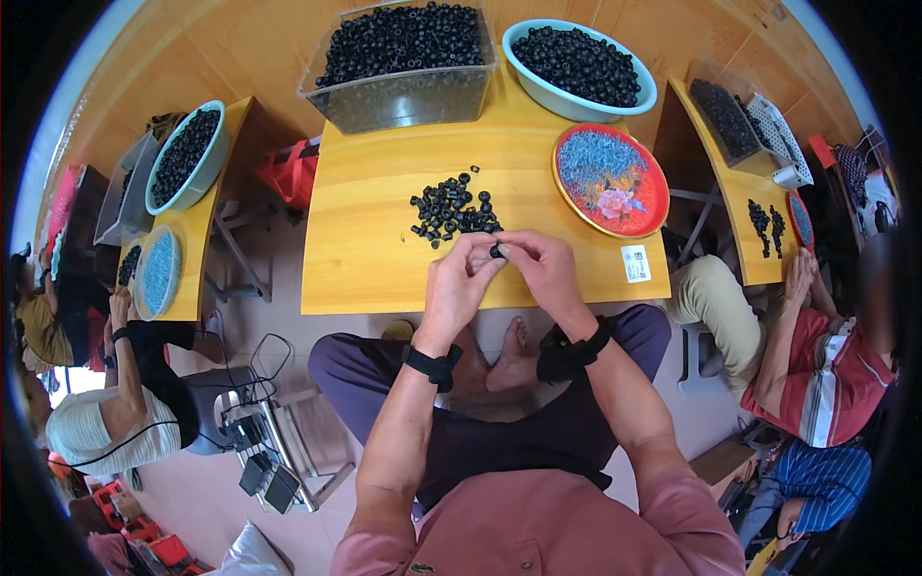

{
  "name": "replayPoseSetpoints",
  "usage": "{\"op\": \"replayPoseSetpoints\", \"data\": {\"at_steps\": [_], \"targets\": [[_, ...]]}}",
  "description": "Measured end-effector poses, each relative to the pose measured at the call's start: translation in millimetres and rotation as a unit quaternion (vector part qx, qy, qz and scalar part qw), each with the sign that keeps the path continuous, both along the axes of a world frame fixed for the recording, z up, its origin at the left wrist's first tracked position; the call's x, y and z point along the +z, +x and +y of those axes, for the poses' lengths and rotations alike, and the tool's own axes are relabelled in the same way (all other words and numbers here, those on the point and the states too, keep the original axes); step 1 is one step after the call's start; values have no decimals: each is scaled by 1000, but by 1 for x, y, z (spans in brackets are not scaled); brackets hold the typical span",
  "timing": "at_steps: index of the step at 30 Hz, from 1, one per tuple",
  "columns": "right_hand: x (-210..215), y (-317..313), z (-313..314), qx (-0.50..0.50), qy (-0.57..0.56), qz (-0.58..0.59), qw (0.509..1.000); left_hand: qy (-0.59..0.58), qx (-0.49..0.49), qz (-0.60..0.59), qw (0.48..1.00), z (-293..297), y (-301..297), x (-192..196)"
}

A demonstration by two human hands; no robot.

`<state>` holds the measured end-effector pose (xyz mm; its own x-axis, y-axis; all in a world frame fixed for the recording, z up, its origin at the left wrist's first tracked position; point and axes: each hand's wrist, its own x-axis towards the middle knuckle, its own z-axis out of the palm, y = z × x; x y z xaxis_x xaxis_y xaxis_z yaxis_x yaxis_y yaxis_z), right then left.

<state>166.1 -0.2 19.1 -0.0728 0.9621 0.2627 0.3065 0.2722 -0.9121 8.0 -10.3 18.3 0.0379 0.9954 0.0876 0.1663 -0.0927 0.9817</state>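
Both my hands meet over the near edge of the yellow table (355,240). My left hand (461,278) pinches a small black ring-shaped part (497,252) between thumb and fingers. From the other side my right hand (543,269) is closed on the same part, its thumb and fingertips pressed against it. Fingers hide most of the piece, so I cannot tell whether something smaller sits in it. Just beyond my fingertips lies a loose pile of similar black parts (447,206). A red round tray (658,197) with a flower print holds many small bluish pins, right of the pile.
At the table's back stand a clear plastic bin (403,110) and a pale blue basin (538,91), both full of black parts. A white label card (636,263) lies near the right corner. People sit at side tables left and right, with a metal-framed stand (279,451) on the floor.
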Motion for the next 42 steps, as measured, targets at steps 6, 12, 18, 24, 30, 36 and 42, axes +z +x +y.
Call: {"op": "replayPoseSetpoints", "data": {"at_steps": [6, 12, 18, 24, 30, 36, 42], "targets": [[-4, 2, 0, 8, -99, 146, 984, 46, -13, 28, 998, -3, 1, 3], [-8, 7, -1, 44, -104, 163, 980, 47, -38, 78, 995, -5, 1, 4], [-8, 10, 2, 56, -110, 162, 979, 33, -26, 66, 997, -4, 0, 6], [0, 11, 1, 54, -87, 129, 986, 44, -25, 51, 997, -1, 3, 12], [6, 3, -10, 37, -71, 60, 995, 34, -5, 106, 994, -9, 0, 8], [7, 4, -8, 32, -78, 75, 994, 59, -22, 131, 989, -6, 1, 15], [11, 3, -7, 30, -57, 57, 996, 88, -20, 161, 983, -4, -1, 5]]}}
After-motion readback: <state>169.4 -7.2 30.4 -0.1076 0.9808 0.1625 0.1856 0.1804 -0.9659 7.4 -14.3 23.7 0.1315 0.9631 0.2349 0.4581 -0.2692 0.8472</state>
